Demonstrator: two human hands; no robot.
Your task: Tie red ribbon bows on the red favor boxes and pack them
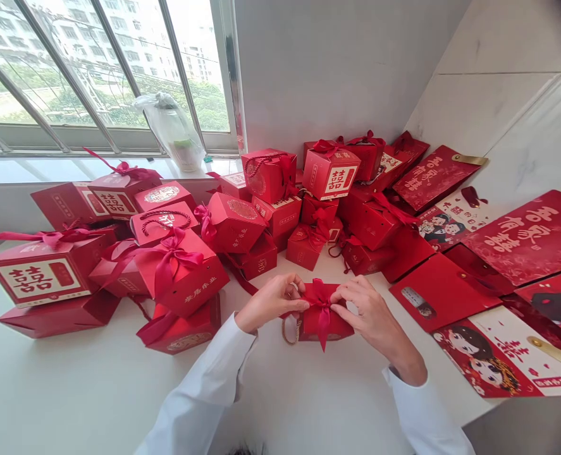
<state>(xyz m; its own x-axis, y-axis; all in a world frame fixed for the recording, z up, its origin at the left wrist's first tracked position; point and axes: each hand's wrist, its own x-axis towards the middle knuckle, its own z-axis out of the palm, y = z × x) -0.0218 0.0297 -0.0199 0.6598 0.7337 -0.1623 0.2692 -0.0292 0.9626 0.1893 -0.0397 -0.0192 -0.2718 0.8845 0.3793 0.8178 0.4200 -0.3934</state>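
Observation:
A small red gift box (319,323) with a red ribbon bow (319,297) on top sits on the white table (71,392) in front of me. My left hand (271,302) pinches the left loop of the bow. My right hand (371,315) pinches the right loop, its fingers curled over the box's right side. A rope handle loops out at the box's lower left. Both sleeves are white.
Several red gift boxes (180,272) with ribbons are piled behind, from the far left to the wall. Flat red paper bags (531,237) with printed figures lie at the right. A plastic bag (173,129) rests on the window sill.

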